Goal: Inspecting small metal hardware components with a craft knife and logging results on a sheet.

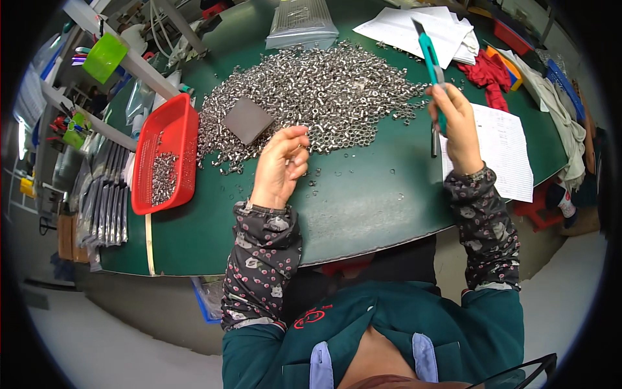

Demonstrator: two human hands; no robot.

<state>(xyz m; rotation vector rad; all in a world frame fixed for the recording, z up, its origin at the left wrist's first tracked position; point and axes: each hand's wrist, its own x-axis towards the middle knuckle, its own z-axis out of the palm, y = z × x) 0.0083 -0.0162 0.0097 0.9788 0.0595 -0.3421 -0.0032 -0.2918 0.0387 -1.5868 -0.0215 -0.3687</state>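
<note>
Wkshp, metal pcs [317, 84] heaped, grn workbench [363, 217]

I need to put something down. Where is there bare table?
Mostly bare table lies between the left hand and the white sheet, this side of the metal rings, bar a few strays; also between the red basket and left sleeve. Crowded: the middle, where the rings heap.

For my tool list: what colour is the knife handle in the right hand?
The knife handle is mostly teal; see the head view.
</note>
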